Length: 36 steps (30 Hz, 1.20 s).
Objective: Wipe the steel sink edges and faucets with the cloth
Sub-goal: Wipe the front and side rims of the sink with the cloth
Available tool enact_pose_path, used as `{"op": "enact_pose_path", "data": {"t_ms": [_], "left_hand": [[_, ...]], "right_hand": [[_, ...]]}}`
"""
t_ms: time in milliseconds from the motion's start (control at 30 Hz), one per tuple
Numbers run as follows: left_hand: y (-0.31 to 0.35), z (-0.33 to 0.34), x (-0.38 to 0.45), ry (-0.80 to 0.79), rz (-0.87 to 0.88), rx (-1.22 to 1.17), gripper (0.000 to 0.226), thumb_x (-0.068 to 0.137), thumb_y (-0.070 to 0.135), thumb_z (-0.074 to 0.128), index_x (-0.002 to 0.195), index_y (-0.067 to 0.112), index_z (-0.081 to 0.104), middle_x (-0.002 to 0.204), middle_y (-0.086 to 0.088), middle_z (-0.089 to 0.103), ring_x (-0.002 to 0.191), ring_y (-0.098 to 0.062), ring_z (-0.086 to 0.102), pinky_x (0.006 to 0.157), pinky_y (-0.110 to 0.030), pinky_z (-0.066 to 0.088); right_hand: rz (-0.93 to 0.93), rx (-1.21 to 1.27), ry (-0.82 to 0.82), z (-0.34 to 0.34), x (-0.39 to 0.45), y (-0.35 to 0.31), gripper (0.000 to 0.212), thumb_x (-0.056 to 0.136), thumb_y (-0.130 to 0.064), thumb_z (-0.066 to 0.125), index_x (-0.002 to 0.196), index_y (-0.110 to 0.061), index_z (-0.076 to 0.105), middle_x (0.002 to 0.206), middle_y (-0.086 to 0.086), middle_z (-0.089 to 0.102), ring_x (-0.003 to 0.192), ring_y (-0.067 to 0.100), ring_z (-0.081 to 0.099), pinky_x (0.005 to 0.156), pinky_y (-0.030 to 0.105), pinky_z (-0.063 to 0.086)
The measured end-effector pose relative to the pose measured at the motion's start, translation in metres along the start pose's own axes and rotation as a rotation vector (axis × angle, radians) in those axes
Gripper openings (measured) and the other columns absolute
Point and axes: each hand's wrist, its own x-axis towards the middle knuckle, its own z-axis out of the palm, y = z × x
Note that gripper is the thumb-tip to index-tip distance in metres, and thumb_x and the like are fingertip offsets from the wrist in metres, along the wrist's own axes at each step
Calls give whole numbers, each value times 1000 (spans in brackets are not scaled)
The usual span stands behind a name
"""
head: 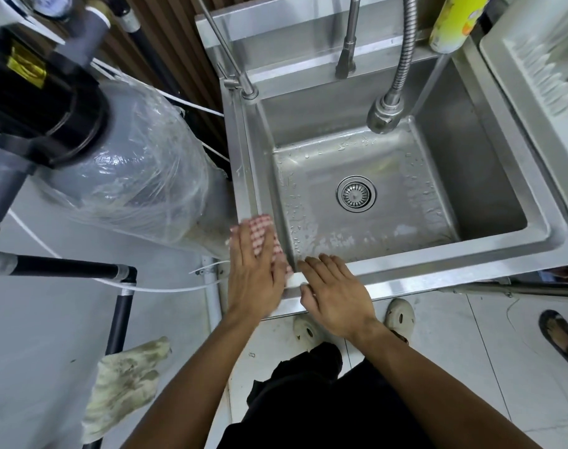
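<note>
My left hand (255,277) lies flat, fingers stretched out, pressing the red-and-white checked cloth (265,233) down onto the near-left corner of the steel sink (438,267). The cloth sits on the left rim, spilling a little past the fingertips towards the basin wall; a pale fold of it peeks out between my two hands. My right hand (336,294) rests open, palm down, on the front rim just beside the left one, grasping nothing. Inside the basin I see water beads across the floor around the round drain strainer (356,193). At the back, a slim faucet (349,37) stands upright on the rear ledge, and a flexible hose sprayer (384,113) hangs over the basin, both well apart from the cloth. A yellow can (454,22) stands at the back-right corner. To the left of the sink, a plastic-wrapped tank (137,163) leans close to the rim.
</note>
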Motion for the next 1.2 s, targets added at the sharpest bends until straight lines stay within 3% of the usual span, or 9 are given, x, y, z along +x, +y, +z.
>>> {"op": "enact_pose_path", "data": {"t_ms": [167,333,400,467,600,800,900,1000,1200], "left_hand": [[-7,-23,92,-5,-13,76,69,104,52,11,165,21,1,170,-19,-11,156,-40,-14,127,-57,4],[-15,-38,136,-18,22,52,64,107,48,23,165,29,2,170,-13,-17,154,-38,-23,127,-54,-5],[-16,-39,136,-11,48,41,63,108,47,22,165,29,2,171,-11,-17,154,-36,-23,127,-51,-8],[-20,-39,136,-7,79,19,61,109,46,20,165,30,2,171,-8,-17,155,-33,-24,127,-49,-10],[-30,-40,144,4,142,41,59,110,44,21,165,30,4,172,-6,-14,156,-29,-21,127,-50,-8],[-32,-51,184,17,124,29,63,109,42,24,165,23,2,171,-8,-13,156,-31,-19,128,-50,-4],[-27,-58,207,8,75,58,65,110,43,21,165,15,1,171,-11,-15,156,-32,-19,128,-47,-7],[-25,-65,230,-7,51,86,66,109,44,18,165,15,-1,171,-12,-17,156,-32,-20,127,-45,-10],[-24,-71,262,34,9,74,65,108,44,17,165,16,2,172,-10,-12,157,-31,-16,128,-44,-9]], "right_hand": [[37,-40,-75,-1,4,-3,54,100,-40,33,143,-14,53,136,9,61,128,37,53,116,51,35],[8,7,-63,-4,13,-5,50,100,-41,31,134,-13,56,124,9,63,107,31,56,103,43,41],[-68,71,-6,-4,22,-12,54,101,-42,38,144,-11,49,143,13,54,126,34,53,110,45,41],[-224,82,8,0,31,-21,64,103,-44,41,156,-9,36,163,14,35,148,33,35,122,46,31],[-397,34,-87,13,47,-24,71,106,-47,33,163,-10,16,172,9,8,159,24,4,128,44,14],[-296,58,-114,21,59,-39,75,105,-51,27,164,-11,3,172,5,-3,159,19,-7,127,41,5],[-163,73,-52,24,78,-54,75,107,-50,29,163,-7,5,172,9,-2,159,22,-6,129,43,11],[-72,111,-35,27,90,-61,79,106,-51,32,163,-4,4,172,12,-6,159,24,-10,130,43,7],[-63,117,-25,27,87,-62,79,107,-52,27,163,-5,-3,171,13,-11,158,23,-15,129,43,5]]}}
